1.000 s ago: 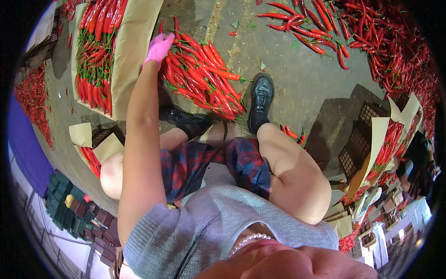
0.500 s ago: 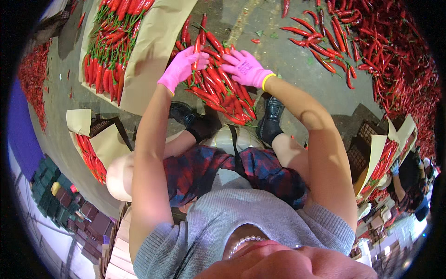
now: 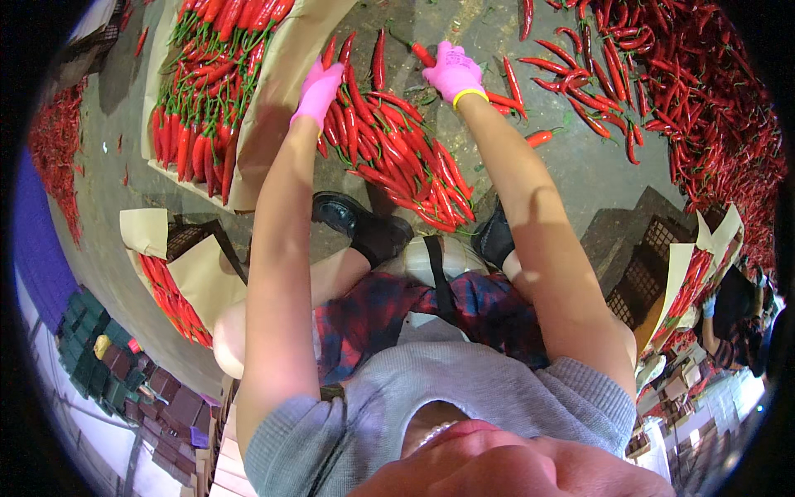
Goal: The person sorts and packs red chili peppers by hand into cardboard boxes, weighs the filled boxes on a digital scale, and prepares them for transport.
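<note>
A loose pile of red chili peppers (image 3: 397, 153) lies on the floor between my feet, mostly pointing the same way. At the pile's upper left, my left hand (image 3: 318, 93), in a pink glove, closes round a red chili (image 3: 329, 52) that sticks up between thumb and fingers; its lower part is hidden. My right hand (image 3: 454, 73), gloved in pink with a yellow cuff, is beyond the pile on the right. Its fingers grip a chili (image 3: 423, 55) whose green stem points left. A few chilies (image 3: 513, 86) lie beside this hand.
Brown paper (image 3: 273, 99) at the left bears neat rows of chilies (image 3: 207, 99). A large chili heap (image 3: 704, 91) rises at the right, with scattered chilies (image 3: 584, 87) before it. Paper-lined crates (image 3: 195, 248) (image 3: 646, 273) flank my knees. Another person (image 3: 733, 311) is at the far right.
My hands have moved apart: the right one has gone off the pile, farther away and right, onto a chili. My left hand has moved slightly left and away.
</note>
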### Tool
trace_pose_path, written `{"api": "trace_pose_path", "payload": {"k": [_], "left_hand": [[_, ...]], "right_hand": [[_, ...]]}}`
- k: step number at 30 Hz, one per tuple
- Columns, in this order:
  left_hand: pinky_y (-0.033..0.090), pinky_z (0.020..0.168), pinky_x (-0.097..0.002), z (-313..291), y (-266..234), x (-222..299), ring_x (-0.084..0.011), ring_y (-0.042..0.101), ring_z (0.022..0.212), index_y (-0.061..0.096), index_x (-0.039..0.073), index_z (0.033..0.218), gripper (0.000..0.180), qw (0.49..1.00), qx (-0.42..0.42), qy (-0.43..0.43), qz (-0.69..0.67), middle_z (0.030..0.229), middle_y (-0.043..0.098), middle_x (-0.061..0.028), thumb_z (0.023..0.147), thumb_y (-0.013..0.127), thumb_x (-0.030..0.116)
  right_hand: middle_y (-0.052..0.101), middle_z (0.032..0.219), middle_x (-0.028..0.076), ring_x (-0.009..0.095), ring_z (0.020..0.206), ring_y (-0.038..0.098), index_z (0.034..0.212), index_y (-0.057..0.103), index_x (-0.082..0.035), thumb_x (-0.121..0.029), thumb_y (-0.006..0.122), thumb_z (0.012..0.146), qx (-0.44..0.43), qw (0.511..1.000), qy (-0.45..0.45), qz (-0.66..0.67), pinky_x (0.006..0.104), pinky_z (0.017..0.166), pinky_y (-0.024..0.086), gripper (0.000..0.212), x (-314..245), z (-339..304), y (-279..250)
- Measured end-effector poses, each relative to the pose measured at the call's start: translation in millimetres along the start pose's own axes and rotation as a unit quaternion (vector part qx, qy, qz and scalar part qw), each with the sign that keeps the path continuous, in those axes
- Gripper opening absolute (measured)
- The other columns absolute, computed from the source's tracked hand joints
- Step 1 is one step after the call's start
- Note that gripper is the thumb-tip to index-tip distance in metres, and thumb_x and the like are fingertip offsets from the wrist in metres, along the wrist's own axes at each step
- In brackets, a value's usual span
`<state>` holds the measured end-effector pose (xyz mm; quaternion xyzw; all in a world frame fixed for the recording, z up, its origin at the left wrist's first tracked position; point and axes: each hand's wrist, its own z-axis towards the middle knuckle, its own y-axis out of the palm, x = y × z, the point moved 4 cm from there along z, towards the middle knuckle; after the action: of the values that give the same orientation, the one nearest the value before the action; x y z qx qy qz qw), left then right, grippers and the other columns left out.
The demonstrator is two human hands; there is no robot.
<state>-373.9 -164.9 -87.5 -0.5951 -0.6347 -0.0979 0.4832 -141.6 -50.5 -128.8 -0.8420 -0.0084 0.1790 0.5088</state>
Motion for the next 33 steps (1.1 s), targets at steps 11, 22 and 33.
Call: {"api": "trace_pose_path", "payload": {"k": [11,22,33], "left_hand": [[0.045,0.096,-0.0394,20.0,20.9,71.0,-0.0323,0.061,0.110,0.051,0.008,0.130,0.052,0.964,-0.110,0.140,0.195,0.115,0.065,-0.0161,0.088,0.063,0.035],[0.046,0.088,-0.0336,26.8,18.7,10.8,-0.0201,0.059,0.098,0.051,-0.002,0.130,0.062,0.994,-0.032,0.098,-0.018,0.111,0.064,-0.0085,0.079,0.072,0.026],[0.047,0.091,-0.0469,-84.9,75.8,25.7,-0.0375,0.061,0.106,0.060,0.003,0.115,0.055,0.847,-0.222,0.308,0.373,0.113,0.062,-0.0205,0.078,0.074,0.041]], "right_hand": [[0.069,0.097,0.015,0.035,0.094,0.065,0.106,0.065,-0.013,-0.030,0.056,0.088,-0.134,0.969,-0.132,0.159,0.0458,0.085,0.050,0.027,94.4,-97.4,-9.5],[0.060,0.116,0.022,0.038,0.111,0.060,0.128,0.050,-0.008,-0.024,0.062,0.084,-0.103,0.975,-0.161,0.111,0.0470,0.092,0.049,0.048,-33.5,-81.4,0.0],[0.066,0.113,0.018,0.036,0.102,0.064,0.124,0.056,-0.007,-0.027,0.062,0.086,-0.016,0.952,-0.113,0.285,0.0437,0.086,0.051,0.044,94.0,-84.5,-47.0]]}}
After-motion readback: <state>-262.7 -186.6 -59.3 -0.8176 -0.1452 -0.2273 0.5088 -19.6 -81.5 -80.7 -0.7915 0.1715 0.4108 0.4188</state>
